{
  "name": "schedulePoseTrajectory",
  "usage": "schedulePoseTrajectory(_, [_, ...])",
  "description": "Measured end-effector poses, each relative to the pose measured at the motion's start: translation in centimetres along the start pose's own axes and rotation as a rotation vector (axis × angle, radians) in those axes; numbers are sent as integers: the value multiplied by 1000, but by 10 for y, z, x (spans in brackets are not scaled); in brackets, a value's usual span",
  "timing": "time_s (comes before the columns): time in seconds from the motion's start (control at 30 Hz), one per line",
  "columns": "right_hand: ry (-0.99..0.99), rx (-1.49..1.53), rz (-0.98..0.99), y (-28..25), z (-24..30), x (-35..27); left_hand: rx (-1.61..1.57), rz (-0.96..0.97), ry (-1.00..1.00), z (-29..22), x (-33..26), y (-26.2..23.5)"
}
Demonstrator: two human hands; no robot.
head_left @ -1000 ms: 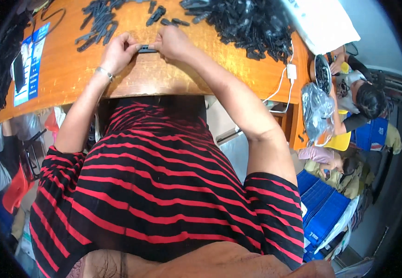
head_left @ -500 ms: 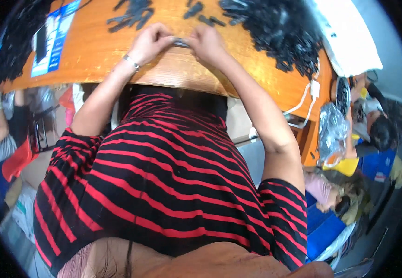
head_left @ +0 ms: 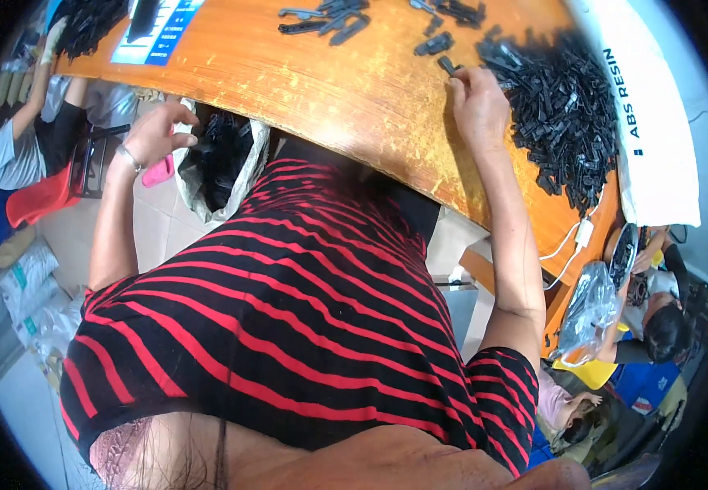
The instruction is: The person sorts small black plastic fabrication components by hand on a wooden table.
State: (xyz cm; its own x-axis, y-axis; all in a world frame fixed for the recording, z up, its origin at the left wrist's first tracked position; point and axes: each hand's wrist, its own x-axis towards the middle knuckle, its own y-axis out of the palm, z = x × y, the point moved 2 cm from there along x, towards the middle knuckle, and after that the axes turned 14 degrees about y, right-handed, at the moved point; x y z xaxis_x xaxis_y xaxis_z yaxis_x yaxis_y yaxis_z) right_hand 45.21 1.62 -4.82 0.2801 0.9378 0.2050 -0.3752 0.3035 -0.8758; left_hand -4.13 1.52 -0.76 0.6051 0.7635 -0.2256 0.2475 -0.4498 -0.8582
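My left hand (head_left: 159, 135) hovers past the table's near edge, fingers apart with nothing in them. Beside and below it an open white sack (head_left: 193, 186) holds many black plastic parts (head_left: 227, 155). On the table, my right hand (head_left: 481, 102) pinches a small black plastic part (head_left: 448, 64) at its fingertips. A large heap of black plastic pieces (head_left: 566, 122) lies just right of that hand. Several loose black pieces (head_left: 434, 44) are spread farther back, and a small group of longer black parts (head_left: 346, 20) lies at the table's far middle.
A blue and white printed sheet (head_left: 173, 37) lies on the wooden table (head_left: 329, 98) at left. A white bag (head_left: 656, 139) stands at right, near a white cable (head_left: 584, 233) and clear plastic bag (head_left: 590, 302). Other people work at both sides; a red chair (head_left: 39, 198) stands left.
My hands were together at the table edge over a small part and have separated. The left moved out over the sack; the right moved to the loose pieces. The view has shifted.
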Motion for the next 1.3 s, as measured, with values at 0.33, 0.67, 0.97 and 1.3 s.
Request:
schedulePoseTrajectory(0.33, [-22, -122, 71, 5, 8, 9, -112, -461, 553, -123, 204, 53])
schedulePoseTrajectory(0.67, [-102, 114, 82, 36, 40, -42, 128, -433, 524, -175, 319, 78])
schedulePoseTrajectory(0.97, [-66, 190, -34, 38, 36, -29, -607, -451, 401, -125, 294, 73])
schedulePoseTrajectory(1.3, [657, 1337, 578, 21, 30, -24, -1174, -249, 503, -144, 241, 86])
